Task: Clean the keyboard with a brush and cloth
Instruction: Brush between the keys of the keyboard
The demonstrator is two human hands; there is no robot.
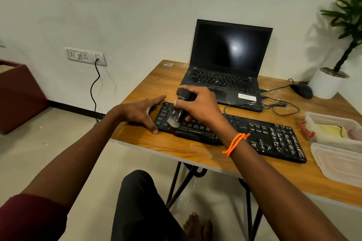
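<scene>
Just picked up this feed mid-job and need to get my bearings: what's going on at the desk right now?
A person is brushing a dusty black full-size keyboard on a wooden table. The right hand grips a black-handled brush with pale bristles, bristles down on the keys at the keyboard's left end. The left hand lies spread at that end, fingers on the table and the keyboard's edge, apparently steadying it. The keys on the right side are plainly speckled with white debris. No cloth can be clearly made out.

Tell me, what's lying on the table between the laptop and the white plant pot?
A black mouse lies there, its thin black cables trailing over the wooden table from the laptop side; the plant pot stands just beyond it. The head view shows this.
</scene>
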